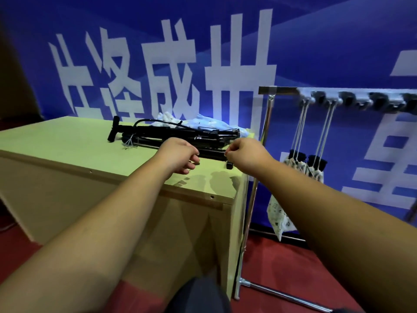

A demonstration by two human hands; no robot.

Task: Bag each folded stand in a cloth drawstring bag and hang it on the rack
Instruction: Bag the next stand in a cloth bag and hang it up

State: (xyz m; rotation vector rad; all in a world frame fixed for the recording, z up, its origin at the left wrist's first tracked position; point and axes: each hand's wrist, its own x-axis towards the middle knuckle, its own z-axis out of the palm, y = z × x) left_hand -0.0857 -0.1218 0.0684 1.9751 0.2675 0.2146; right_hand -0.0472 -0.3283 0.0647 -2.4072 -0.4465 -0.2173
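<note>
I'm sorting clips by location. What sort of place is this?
Probably an event or exhibition hall: a large blue printed banner as backdrop, red carpet, and a metal rack of bagged stands beside a wooden table.

I see a pale wooden cabinet (67,199) standing on red carpet (282,267); behind it I have a blue banner (338,41) bearing large white characters.

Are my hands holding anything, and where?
Not certain: the right hand seems to pinch the right end of the nearest stand; the left hand curls over its middle, grip unclear.
</note>
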